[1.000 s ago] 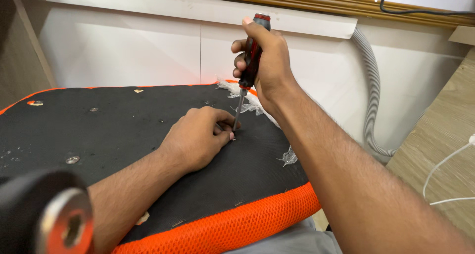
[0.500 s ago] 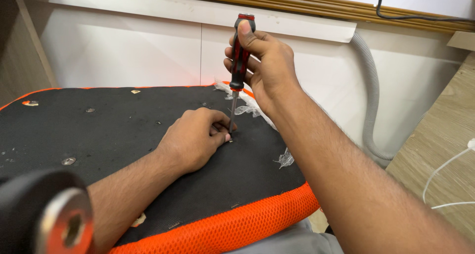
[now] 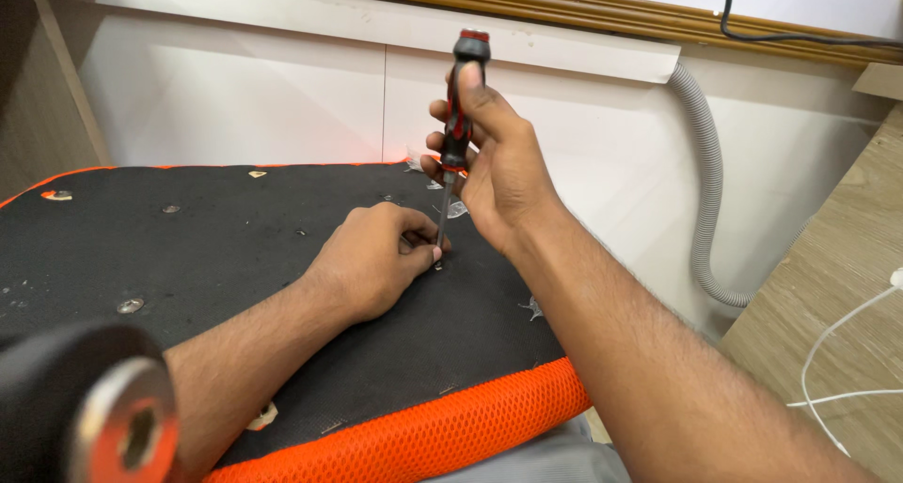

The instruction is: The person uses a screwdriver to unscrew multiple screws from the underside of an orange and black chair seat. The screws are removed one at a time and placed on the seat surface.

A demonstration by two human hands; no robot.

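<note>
The right hand is wrapped around the red-and-black handle of a screwdriver, holding it almost upright with the thumb lying along the grip. Its thin metal shaft drops to a point on the black fabric underside of an orange mesh seat cushion, roughly at the centre of the view. The left hand rests knuckles-up on the fabric at about 9 o'clock from the tip, fingertips pinched close around the shaft's end, apparently steadying a small fastener too small to make out.

The main risk, as I judge it, is the tip slipping off under downward pressure; the left fingertips sit right against it and would take the jab, or the blade could tear the fabric. The cushion appears to lie across the lap, so it could rock.

Small metal fittings dot the fabric toward 9 o'clock. A grey corrugated hose runs down the white wall at 3 o'clock. No containers show.
</note>
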